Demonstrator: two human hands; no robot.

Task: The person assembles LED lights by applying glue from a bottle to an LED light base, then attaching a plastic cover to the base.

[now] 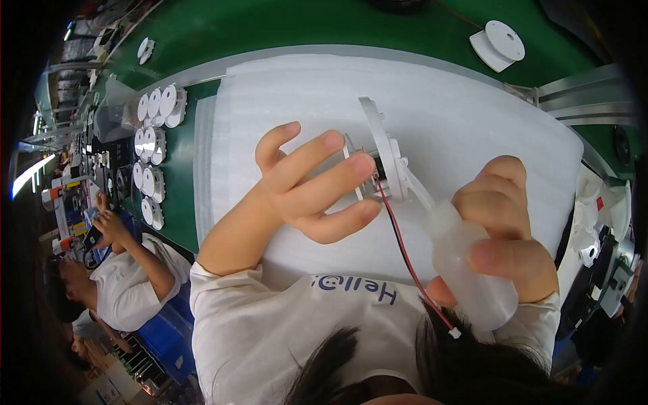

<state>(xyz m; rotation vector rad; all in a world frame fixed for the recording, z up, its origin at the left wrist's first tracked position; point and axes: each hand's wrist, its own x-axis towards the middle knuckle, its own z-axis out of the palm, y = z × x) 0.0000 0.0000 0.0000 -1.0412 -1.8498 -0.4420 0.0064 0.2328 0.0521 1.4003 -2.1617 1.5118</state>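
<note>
Over the white foam mat [283,88], my left hand [314,185] grips a white plastic housing [391,158] tilted on edge, its fingers closed on the metal-and-plastic parts at its near-left side. From the housing hangs a red and black wire pair [403,250] ending in a small white connector. My right hand [503,229] is wrapped round a translucent squeeze bottle [476,283], whose long white nozzle [420,187] points up and left, its tip at the housing. Exactly where the tip touches cannot be made out.
Several round white housings [154,145] stand in rows on the green bench at left. Another white housing [499,46] lies at the far right, near a metal frame [580,94]. White and black parts [594,250] sit at the right edge. A co-worker [135,277] works at left.
</note>
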